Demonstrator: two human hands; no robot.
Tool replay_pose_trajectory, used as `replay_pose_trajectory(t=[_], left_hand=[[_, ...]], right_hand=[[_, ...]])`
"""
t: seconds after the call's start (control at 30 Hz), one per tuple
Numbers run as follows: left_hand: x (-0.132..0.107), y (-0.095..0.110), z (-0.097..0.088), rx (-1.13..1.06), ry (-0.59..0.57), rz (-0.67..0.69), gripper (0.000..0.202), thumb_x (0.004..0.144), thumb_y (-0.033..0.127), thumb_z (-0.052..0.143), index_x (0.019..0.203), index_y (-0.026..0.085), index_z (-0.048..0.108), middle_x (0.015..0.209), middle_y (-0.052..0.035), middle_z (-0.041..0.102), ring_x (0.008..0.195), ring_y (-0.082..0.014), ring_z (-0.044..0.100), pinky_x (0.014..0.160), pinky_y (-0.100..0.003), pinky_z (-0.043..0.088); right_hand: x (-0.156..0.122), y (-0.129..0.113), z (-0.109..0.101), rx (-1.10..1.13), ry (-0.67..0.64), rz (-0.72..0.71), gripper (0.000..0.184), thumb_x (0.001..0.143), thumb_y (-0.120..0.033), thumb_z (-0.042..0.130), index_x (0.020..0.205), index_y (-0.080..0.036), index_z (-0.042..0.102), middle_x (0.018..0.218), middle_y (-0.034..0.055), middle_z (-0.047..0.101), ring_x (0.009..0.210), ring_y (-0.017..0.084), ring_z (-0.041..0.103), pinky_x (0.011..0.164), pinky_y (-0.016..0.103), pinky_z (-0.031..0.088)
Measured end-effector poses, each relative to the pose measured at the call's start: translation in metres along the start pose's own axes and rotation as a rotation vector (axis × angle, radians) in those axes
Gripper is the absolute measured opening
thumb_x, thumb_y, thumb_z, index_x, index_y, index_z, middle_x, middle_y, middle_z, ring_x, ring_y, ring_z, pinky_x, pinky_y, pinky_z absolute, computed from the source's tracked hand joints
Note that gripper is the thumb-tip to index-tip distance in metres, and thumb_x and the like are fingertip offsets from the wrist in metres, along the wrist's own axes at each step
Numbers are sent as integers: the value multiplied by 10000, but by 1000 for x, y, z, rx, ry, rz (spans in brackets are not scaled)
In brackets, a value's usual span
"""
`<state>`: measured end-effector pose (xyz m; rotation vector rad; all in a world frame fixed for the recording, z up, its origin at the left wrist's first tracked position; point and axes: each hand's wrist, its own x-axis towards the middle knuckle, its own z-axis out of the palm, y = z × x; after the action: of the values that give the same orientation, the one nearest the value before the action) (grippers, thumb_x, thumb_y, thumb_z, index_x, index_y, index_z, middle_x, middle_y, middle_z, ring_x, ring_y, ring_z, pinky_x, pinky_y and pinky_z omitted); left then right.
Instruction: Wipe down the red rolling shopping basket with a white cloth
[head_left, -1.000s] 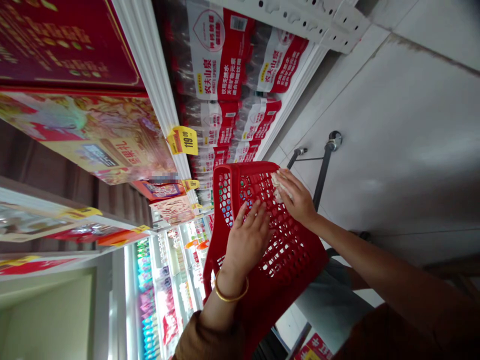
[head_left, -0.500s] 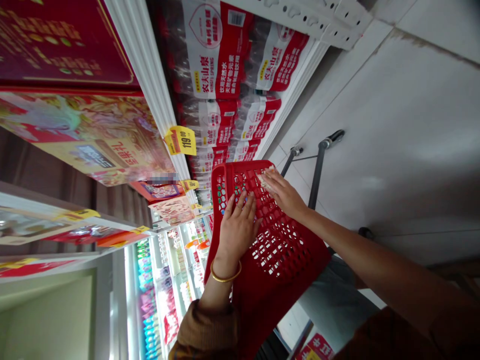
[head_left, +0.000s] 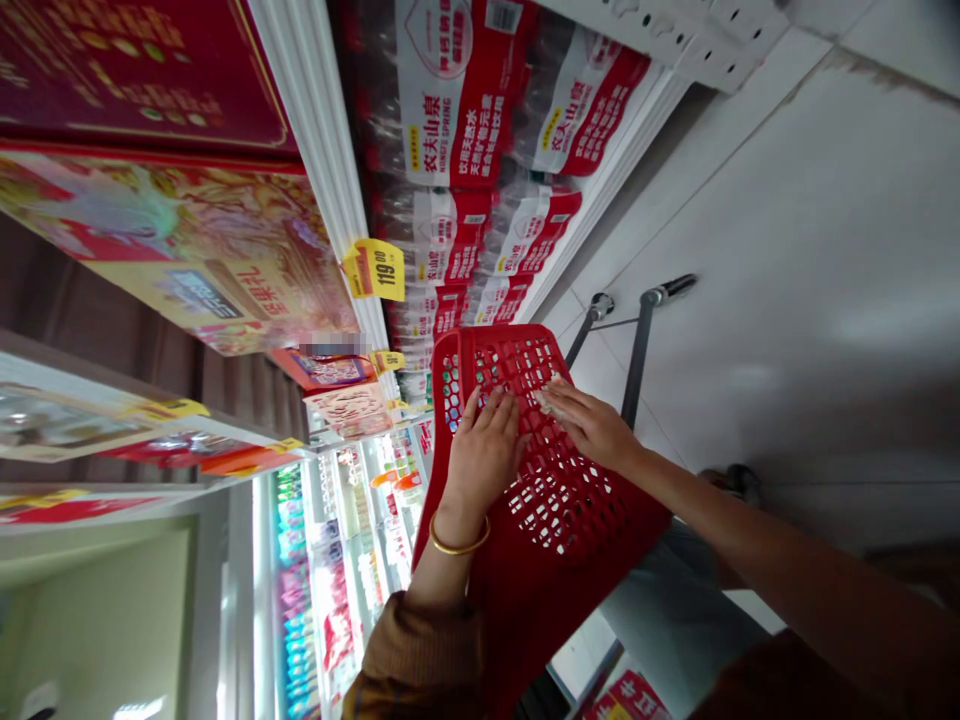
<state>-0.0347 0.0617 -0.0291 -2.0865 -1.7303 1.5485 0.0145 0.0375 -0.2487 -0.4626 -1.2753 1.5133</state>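
In a supermarket aisle, view: rolled onto its side, shelves toward the upper left, white floor tiles (head_left: 787, 250) toward the right.
Red basket: a plastic mesh shopping basket (head_left: 480, 345) at the middle of the view, directly under both hands, its rim toward the shelves and its holes showing the floor and goods beyond.
Left hand (head_left: 484, 465): resting palm-down on the basket mesh, fingers spread.
Left grip: released, with nothing held.
Left wrist: circled by a gold bangle (head_left: 459, 545), just above a brown sleeve (head_left: 416, 655).
Right hand (head_left: 592, 430): lying across the mesh just beside the left hand, fingers toward the basket's rim.
Right grip: closed lightly on a crumpled white tissue (head_left: 551, 402), pressed against the mesh under the fingertips.
Near the basket: a dark metal frame (head_left: 637, 385) with thin rods, beyond the right hand, and grey trousers (head_left: 675, 630) below the right forearm.
Shelf ahead: shrink-wrapped packs of Nongfu Spring bottled water (head_left: 450, 130), a yellow 119.00 price tag (head_left: 375, 270) on the shelf edge (head_left: 315, 170), and large red and gold gift boxes (head_left: 165, 250) alongside.
Farther off: a lit display of colourful packets (head_left: 300, 590).
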Motion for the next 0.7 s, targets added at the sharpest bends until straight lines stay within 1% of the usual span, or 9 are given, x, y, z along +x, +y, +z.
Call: replay_pose_trajectory(t=[0.07, 0.13, 0.2, 0.27, 0.33, 0.43, 0.57, 0.7], left_hand=[[-1, -2, 0, -9, 16, -4, 423, 959, 334, 463, 1318, 134, 561, 1408, -90, 549, 1384, -272, 411, 1205, -516, 244], [-1, -3, 0, -7, 31, -9, 445, 963, 333, 453, 1360, 143, 520, 1459, -72, 492, 1421, -266, 352, 1209, -514, 236], [-1, -2, 0, 3, 41, -19, 491, 965, 341, 447, 1407, 126, 456, 1504, -79, 426, 1435, -259, 323, 1212, -507, 231], [-1, -1, -1, 8, 41, -29, 518, 969, 350, 438, 1423, 101, 422, 1517, -97, 400, 1437, -252, 320, 1216, -502, 223], [0, 0, -1, 2, 47, -37, 507, 976, 349, 420, 1412, 88, 435, 1502, -109, 424, 1430, -245, 335, 1219, -499, 217], [1, 2, -2, -12, 68, -36, 474, 986, 318, 396, 1393, 84, 458, 1481, -111, 456, 1421, -241, 353, 1220, -502, 214], [0, 3, -3, -38, 92, -30, 441, 979, 263, 399, 1377, 92, 479, 1465, -122, 475, 1414, -249, 365, 1214, -523, 220], [-1, 4, -4, -53, 97, -28, 445, 968, 240, 409, 1387, 100, 469, 1460, -131, 480, 1417, -252, 362, 1207, -531, 234]], right_hand=[[13, -3, -1, 10, 62, 31, 526, 951, -163, 435, 1462, -275, 380, 1403, 81, 538, 1338, 215, 474, 1109, 462, 445], [35, -5, -2, 12, 133, 55, 497, 968, -205, 428, 1458, -279, 384, 1420, 73, 523, 1355, 213, 451, 1131, 467, 418], [60, -6, -1, 3, 205, 78, 480, 982, -252, 415, 1460, -275, 378, 1457, 66, 483, 1406, 222, 375, 1164, 499, 361], [82, -6, 1, -18, 209, 59, 465, 989, -276, 403, 1454, -274, 388, 1474, 62, 461, 1420, 225, 351, 1195, 532, 285], [94, -4, 5, -41, 157, 34, 459, 985, -301, 422, 1443, -295, 405, 1486, 47, 447, 1430, 237, 329, 1205, 565, 232], [96, -3, 9, -38, 123, 44, 462, 989, -278, 407, 1450, -306, 398, 1496, 37, 435, 1446, 243, 294, 1202, 570, 241], [82, -6, 10, -20, 110, 43, 490, 995, -188, 351, 1467, -319, 367, 1494, 34, 437, 1441, 229, 308, 1193, 537, 302], [66, -12, 9, -10, 100, 31, 538, 978, -122, 343, 1477, -325, 345, 1499, 31, 431, 1446, 229, 297, 1188, 534, 320]])
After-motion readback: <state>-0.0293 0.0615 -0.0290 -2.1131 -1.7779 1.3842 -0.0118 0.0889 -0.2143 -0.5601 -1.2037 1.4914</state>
